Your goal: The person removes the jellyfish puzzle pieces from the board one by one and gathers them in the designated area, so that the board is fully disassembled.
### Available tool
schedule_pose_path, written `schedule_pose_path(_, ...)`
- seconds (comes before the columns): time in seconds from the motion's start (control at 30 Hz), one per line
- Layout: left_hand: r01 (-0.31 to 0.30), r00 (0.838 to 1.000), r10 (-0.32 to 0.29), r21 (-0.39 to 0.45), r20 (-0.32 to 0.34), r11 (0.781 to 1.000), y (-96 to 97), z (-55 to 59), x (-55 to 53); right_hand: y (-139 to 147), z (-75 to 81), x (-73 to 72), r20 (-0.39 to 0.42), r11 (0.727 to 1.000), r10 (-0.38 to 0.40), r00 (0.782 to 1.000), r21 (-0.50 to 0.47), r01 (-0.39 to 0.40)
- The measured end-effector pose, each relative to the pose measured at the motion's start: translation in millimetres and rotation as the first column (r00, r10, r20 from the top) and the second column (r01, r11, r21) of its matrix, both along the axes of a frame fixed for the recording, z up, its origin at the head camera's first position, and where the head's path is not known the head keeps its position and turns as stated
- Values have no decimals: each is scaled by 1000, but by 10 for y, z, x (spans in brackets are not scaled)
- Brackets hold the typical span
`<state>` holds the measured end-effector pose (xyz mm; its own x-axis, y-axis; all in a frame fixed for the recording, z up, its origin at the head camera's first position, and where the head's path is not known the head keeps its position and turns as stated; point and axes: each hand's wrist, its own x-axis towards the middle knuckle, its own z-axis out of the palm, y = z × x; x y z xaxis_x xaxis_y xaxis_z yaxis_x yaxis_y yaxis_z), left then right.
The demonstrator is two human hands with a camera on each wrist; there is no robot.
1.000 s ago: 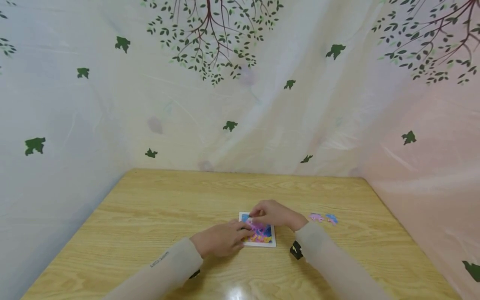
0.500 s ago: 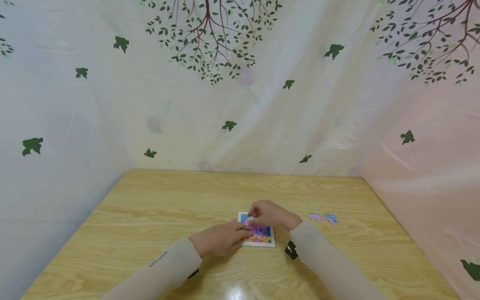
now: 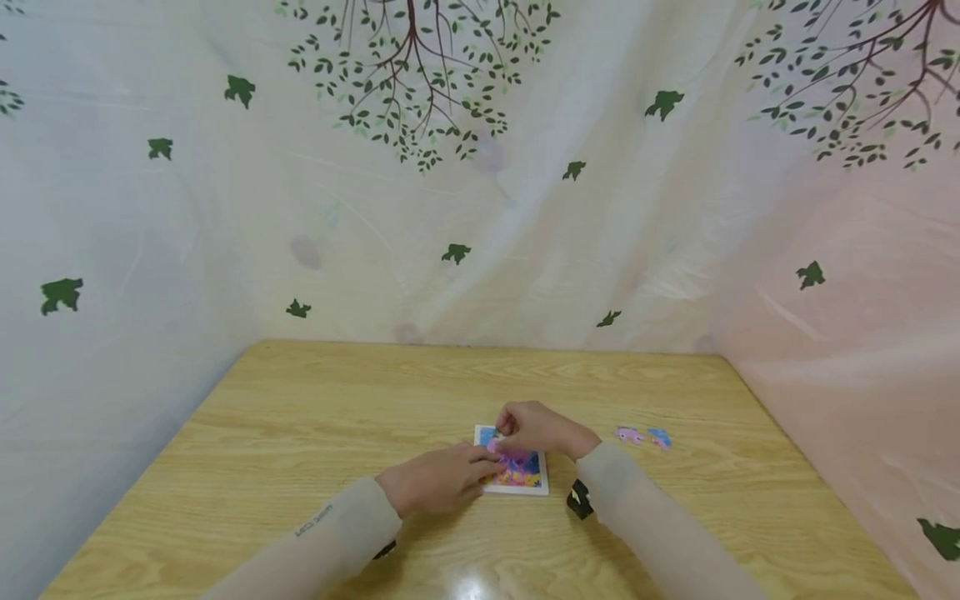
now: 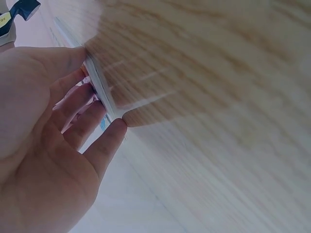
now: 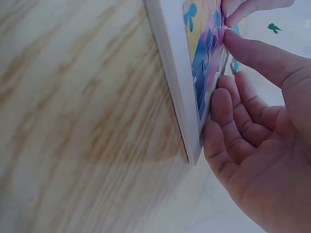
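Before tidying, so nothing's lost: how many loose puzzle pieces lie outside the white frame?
2, right of the frame: a pink piece, then a bluish piece; others may be hidden.

Illegible lettering [image 3: 314, 521] on left sleeve [image 3: 358, 527], yellow label [image 4: 4, 19]

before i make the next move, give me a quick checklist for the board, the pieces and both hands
1. Board flat on the table: ok, its frame lies along the wood.
2. Left hand on the board: ok, fingers rest across its left side.
3. Right hand at the board: ok, over its far part.
4. Piece in the right hand: cannot tell, the fingers hide what may be there.
5. All pieces on the board: not ok, the pink piece and the blue piece lie on the table to its right.
6. Gaps in the picture: cannot tell, the hands cover part of it.
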<state>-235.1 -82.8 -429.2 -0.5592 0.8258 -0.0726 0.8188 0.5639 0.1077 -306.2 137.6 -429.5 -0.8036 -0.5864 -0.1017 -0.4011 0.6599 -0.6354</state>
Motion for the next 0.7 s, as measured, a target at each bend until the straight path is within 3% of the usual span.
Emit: schedule_pose_path(0.7, 4, 1000, -4, -5, 0, 1000, 2, -7, -3, -1, -19, -64, 68, 997, 5, 998, -84, 1)
